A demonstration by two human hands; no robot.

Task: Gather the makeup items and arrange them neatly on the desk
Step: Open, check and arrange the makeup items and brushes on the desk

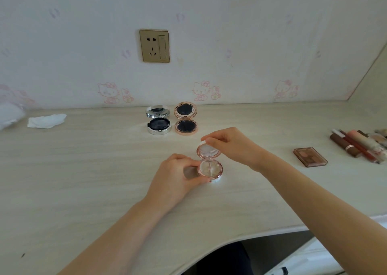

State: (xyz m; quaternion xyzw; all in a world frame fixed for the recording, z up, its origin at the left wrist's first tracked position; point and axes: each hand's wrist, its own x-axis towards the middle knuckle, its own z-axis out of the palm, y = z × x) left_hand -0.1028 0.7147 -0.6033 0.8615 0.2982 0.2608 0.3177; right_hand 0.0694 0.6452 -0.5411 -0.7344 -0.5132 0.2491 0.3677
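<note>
Your counter (83, 170) runs off both frame edges. At its right edge, a cluster of lip tubes (360, 144) is partly cut off. Your left hand (176, 176) curls round the pink compact (210, 168) at centre, base on the counter; your right hand (228, 144) pinches its raised lid, fingertips hiding the rim.

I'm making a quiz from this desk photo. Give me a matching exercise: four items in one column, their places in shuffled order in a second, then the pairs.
Items:
1. silver compact
2. eyeshadow palette
3. crumpled tissue
4. pink compact

Places:
A. held open between both hands
B. far left of the desk
C. open by the wall, left of the rose-gold compact
D. right side, near the lipstick tubes

Pairs: 1-C, 2-D, 3-B, 4-A
</note>
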